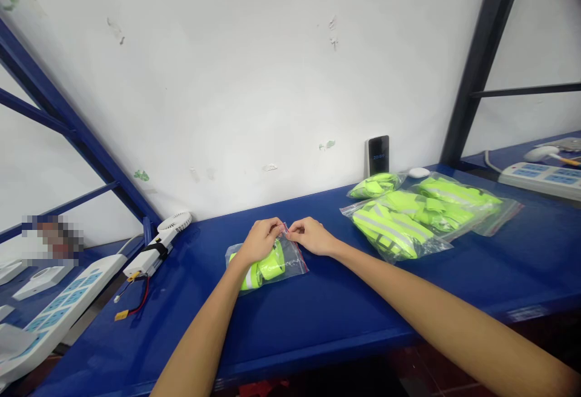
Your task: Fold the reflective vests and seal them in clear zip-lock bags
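Observation:
A clear zip bag point(290, 262) with a folded neon-yellow reflective vest point(267, 267) inside lies on the blue table point(318, 318). My left hand point(259, 239) rests on the bag's top edge, its fingers pinched on the red zip strip. My right hand point(312, 235) pinches the same strip from the right side. Both hands are closed on the bag's opening, their fingertips almost touching.
Several bagged neon vests point(408, 215) are piled at the right rear. A dark phone point(378, 155) leans on the wall beside a small white object point(418, 172). A white handheld fan point(160, 242) and power strips point(63, 306) lie left; another power strip point(542, 178) lies far right.

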### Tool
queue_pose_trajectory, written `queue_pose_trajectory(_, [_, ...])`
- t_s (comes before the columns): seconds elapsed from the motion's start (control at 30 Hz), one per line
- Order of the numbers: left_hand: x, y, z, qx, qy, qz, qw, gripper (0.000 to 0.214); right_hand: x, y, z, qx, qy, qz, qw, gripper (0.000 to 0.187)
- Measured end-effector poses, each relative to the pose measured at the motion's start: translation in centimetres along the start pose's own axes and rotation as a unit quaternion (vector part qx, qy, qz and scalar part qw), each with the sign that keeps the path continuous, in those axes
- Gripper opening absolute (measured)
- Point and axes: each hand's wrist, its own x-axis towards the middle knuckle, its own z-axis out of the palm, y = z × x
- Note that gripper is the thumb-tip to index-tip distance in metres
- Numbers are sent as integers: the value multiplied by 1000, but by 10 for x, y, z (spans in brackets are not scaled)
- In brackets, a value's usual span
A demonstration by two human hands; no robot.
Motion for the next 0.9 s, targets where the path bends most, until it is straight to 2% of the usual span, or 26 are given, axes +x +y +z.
queue_pose_trajectory(0.2, [0, -2, 1, -19, 0, 8, 1000, 29, 1, 2, 2, 28, 7, -8, 1000, 19])
queue_pose_trajectory(0.63, [-1, -1, 2, 30, 12, 17, 999, 29, 3, 0, 4, -14, 10, -3, 1000, 17])
queue_pose_trajectory(0.77, [0, -1, 2, 0, 8, -10, 1000, 26, 2, -1, 7, -33, 19, -2, 999, 15])
queue_pose_trajectory(0.9, [1, -4, -1, -73, -23, -25, 997, 21, -1, 0, 11, -28, 40, -38, 998, 19])
